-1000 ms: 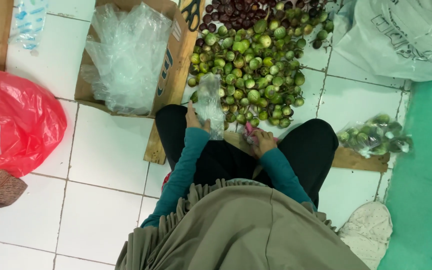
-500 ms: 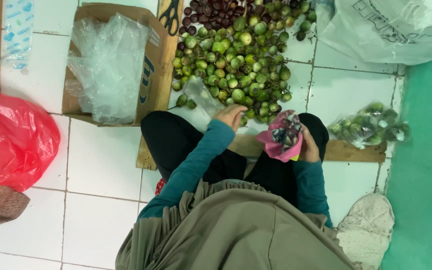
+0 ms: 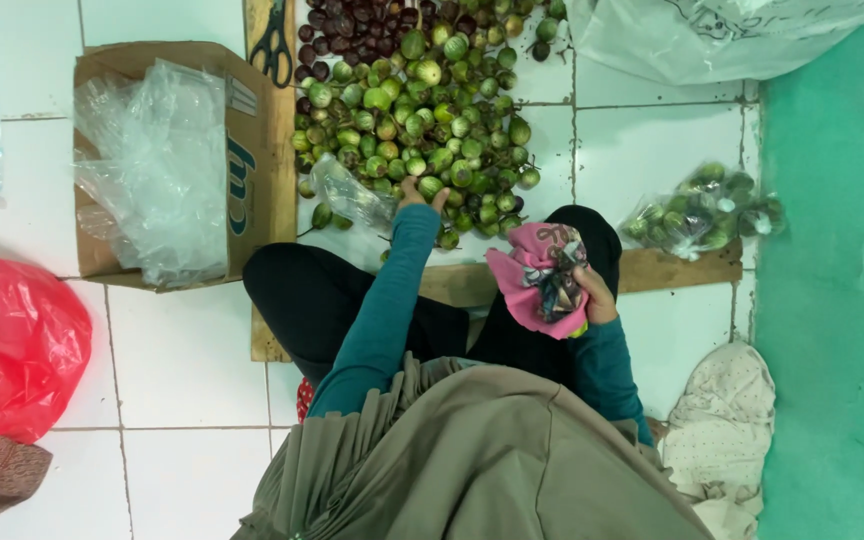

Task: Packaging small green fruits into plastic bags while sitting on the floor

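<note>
On the white tiled floor a person sits with legs folded, seen from above. In front of the knees lies a big heap of small round green fruits. At the far end of the heap there are dark purple ones too.

The left hand reaches out to the near edge of the green heap. Its fingers rest on the fruits and look bent around one, but it cannot be told if they grip it. A small clear plastic bag lies just beside this hand, on the left of it, touching the heap.

The right hand is pulled back near the knee. It is closed on a pink cloth with a dark pattern, and the cloth is bunched up above the hand.

A brown cardboard box lies flat to the left of the heap, with a pile of clear bags on it. Black scissors lie at the top of the box. A red plastic bag sits far left. To the right, a filled clear bag of green fruits rests by a wooden board, next to a green wall. A big white sack is at the top right.
</note>
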